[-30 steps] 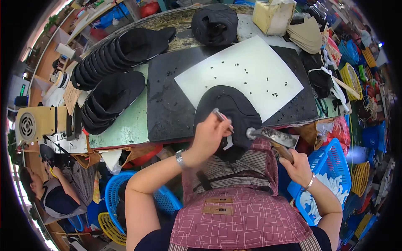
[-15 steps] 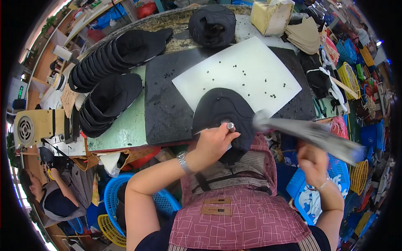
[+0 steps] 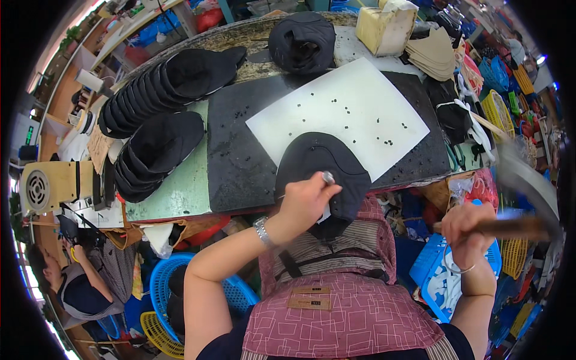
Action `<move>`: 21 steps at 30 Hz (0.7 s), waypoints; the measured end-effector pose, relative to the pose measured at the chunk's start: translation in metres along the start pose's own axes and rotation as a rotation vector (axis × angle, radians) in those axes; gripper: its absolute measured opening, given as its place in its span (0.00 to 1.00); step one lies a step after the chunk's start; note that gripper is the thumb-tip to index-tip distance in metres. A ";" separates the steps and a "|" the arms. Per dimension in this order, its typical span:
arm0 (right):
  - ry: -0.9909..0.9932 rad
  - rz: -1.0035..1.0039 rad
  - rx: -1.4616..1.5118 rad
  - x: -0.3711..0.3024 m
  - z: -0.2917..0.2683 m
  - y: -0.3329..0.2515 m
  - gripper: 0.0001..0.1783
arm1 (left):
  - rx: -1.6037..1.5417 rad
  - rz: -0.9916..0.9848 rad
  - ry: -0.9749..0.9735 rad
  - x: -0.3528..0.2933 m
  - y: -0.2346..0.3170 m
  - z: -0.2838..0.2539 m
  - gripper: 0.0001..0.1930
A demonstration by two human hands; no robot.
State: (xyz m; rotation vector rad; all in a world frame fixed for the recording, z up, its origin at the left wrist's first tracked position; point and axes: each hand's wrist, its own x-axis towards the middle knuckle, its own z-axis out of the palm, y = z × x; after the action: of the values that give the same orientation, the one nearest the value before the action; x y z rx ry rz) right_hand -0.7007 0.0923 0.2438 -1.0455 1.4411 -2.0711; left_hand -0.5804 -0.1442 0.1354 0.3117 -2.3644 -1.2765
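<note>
A black shoe upper (image 3: pixel 321 151) lies at the near edge of the bench, partly over a white board (image 3: pixel 378 99). On it my left hand (image 3: pixel 305 204) is closed around a metal punch (image 3: pixel 327 177), whose round top stands above my fingers; its lower end is hidden. Off to the right, my right hand (image 3: pixel 469 234) grips the wooden handle of a hammer (image 3: pixel 510 228). The hammer is raised well away from the punch, its head smeared by motion. Small black bits are scattered over the white board.
Stacked black uppers (image 3: pixel 162 141) stand at the left, and another black piece (image 3: pixel 302 42) at the back. A yellowish block (image 3: pixel 386 30) and beige cut pieces (image 3: pixel 433 54) are at back right. Blue baskets (image 3: pixel 165 282) flank me. A person (image 3: pixel 84 282) sits at far left.
My right hand has swung the hammer from beside the upper outward to the right. My left hand still holds the punch on the upper, almost in the same place.
</note>
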 end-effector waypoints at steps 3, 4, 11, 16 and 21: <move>-0.300 -0.008 -0.775 -0.029 -0.027 0.037 0.10 | 0.319 0.343 -0.069 0.004 0.007 0.005 0.08; -0.265 0.016 -0.954 -0.031 -0.019 0.054 0.10 | 0.343 0.308 -0.081 0.008 0.006 0.006 0.08; -0.088 0.195 -0.757 0.007 -0.016 -0.001 0.11 | -0.280 -0.272 0.063 0.012 -0.003 0.000 0.07; -0.572 -0.024 -1.477 -0.003 -0.035 0.019 0.10 | 0.290 0.454 0.050 0.015 -0.002 0.007 0.08; -0.270 0.435 -1.037 -0.005 -0.020 0.027 0.14 | -0.355 -0.359 0.127 0.029 0.001 -0.003 0.08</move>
State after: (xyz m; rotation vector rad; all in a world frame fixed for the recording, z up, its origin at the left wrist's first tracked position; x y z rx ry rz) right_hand -0.7154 0.0976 0.2140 -1.1215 2.3620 -0.7771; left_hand -0.6040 -0.1570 0.1456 0.7013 -1.9848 -1.7497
